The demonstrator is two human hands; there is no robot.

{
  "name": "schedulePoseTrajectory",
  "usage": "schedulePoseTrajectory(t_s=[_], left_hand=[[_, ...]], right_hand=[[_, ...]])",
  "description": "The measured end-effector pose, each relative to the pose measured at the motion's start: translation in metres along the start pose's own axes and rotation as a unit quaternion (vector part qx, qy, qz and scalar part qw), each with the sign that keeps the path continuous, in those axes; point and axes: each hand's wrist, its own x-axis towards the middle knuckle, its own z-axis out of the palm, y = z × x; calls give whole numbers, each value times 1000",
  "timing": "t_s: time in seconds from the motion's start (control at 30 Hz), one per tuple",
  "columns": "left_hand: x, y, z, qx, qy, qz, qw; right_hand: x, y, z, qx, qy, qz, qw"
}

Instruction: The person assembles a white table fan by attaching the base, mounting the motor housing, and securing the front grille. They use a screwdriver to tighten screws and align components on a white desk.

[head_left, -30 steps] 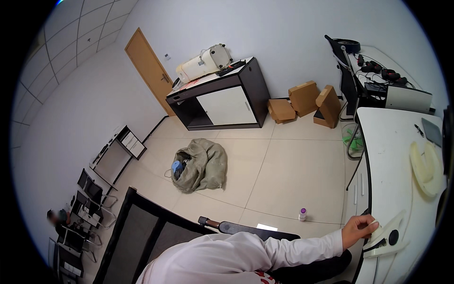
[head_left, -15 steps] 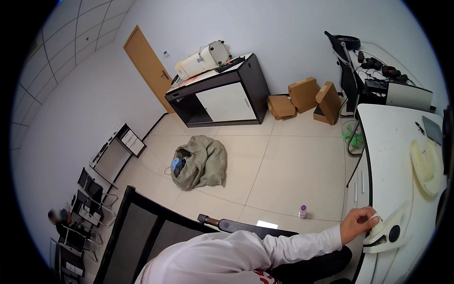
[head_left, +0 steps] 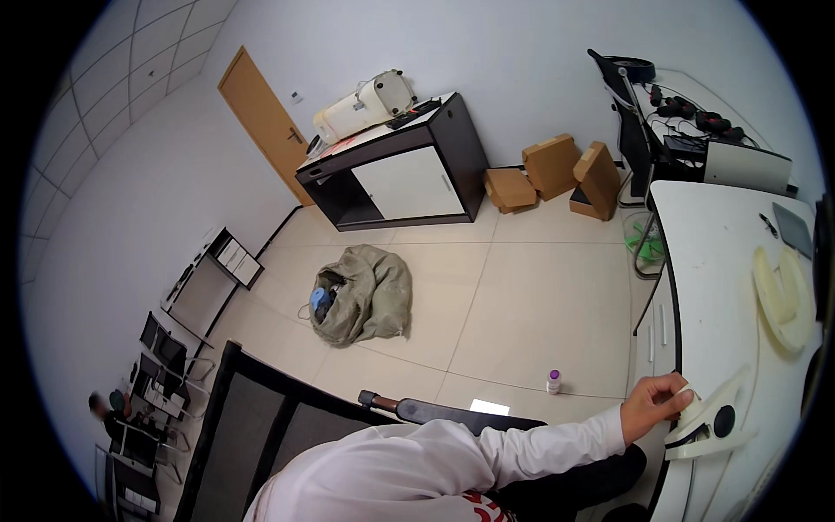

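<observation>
My left hand (head_left: 654,407), in a white sleeve, reaches across to the right-hand white table (head_left: 704,261). Its fingers and thumb are closed on the upper left edge of an off-white plastic piece (head_left: 700,426). This piece has pointed arms, a round black disc and a dark slot, and it rests at the table's near left edge. Part of its gripped edge is hidden by my fingers. Farther back on the table lies a pale yellow, curved plastic shell (head_left: 777,304), apart from my hand. My right hand is not in view.
A black chair armrest (head_left: 461,416) runs below my arm. On the floor stand a purple-capped bottle (head_left: 553,383) and an open sack (head_left: 376,296). Cardboard boxes (head_left: 551,167) lean by the wall near a low cabinet (head_left: 409,183). A person (head_left: 113,422) sits far left.
The whole view has shifted slightly, with the room moving a little up and left. My left hand keeps its grip on the off-white piece, its thumb looking slightly more extended.
</observation>
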Motion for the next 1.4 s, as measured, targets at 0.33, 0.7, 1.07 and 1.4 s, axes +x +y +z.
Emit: schedulePoseTrajectory(t_s=[0.33, 0.7, 1.07, 1.4], left_hand=[[4, -4, -2, 7, -11, -7, 1000], [-8, -4, -1, 1, 10, -42, 999], [8, -26, -19, 407, -12, 41, 913], [34, -40, -11, 261, 44, 51, 963]], right_hand=[[-6, 14, -21, -51, 26, 168, 984], [-10, 5, -21, -25, 12, 44, 999], [3, 6, -16, -5, 46, 231, 972], [8, 21, -36, 86, 29, 196, 976]])
